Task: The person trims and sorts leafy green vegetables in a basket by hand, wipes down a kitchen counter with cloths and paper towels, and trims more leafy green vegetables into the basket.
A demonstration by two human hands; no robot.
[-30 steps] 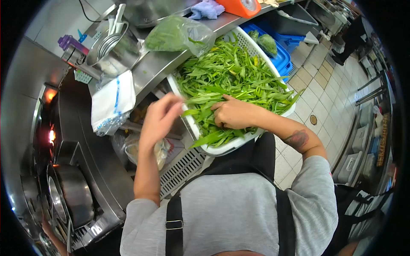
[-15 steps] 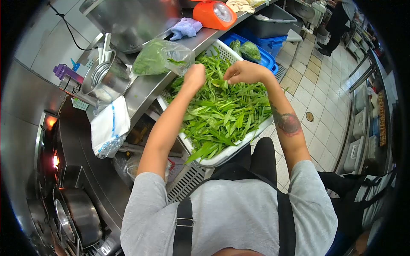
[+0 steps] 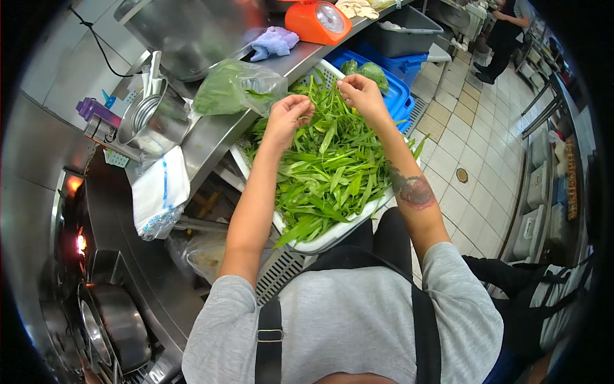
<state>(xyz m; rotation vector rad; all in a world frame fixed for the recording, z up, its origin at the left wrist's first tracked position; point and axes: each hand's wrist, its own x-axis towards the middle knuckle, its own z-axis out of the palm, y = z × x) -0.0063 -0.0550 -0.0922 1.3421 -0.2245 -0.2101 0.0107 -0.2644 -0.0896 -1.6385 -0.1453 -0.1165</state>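
A white plastic basket [image 3: 311,246] is heaped with long, narrow leafy greens [image 3: 336,163] that look like water spinach. Above the heap's left side is my left hand [image 3: 291,120], its fingers curled in a pinch near the plastic bag. Over the far edge of the greens, my right hand [image 3: 364,97] has thumb and fingertips brought together. Whatever either pinch holds is too small to tell from the greens behind. Both hands are apart from each other. A clear plastic bag [image 3: 224,89] with green leaves inside lies on the steel counter beside the basket.
On the steel counter [image 3: 217,137] are an orange scale [image 3: 307,22], a blue cloth [image 3: 274,43], a big pot [image 3: 192,38] and a utensil container [image 3: 153,118]. Blue crates [image 3: 400,96] stand beyond the basket. A burner flame [image 3: 81,244] shows at left. Another person [image 3: 502,41] stands far right.
My right hand has moved up and away toward the basket's far edge. The left hand has turned, showing its curled fingers, and shifted slightly. The view has moved a little.
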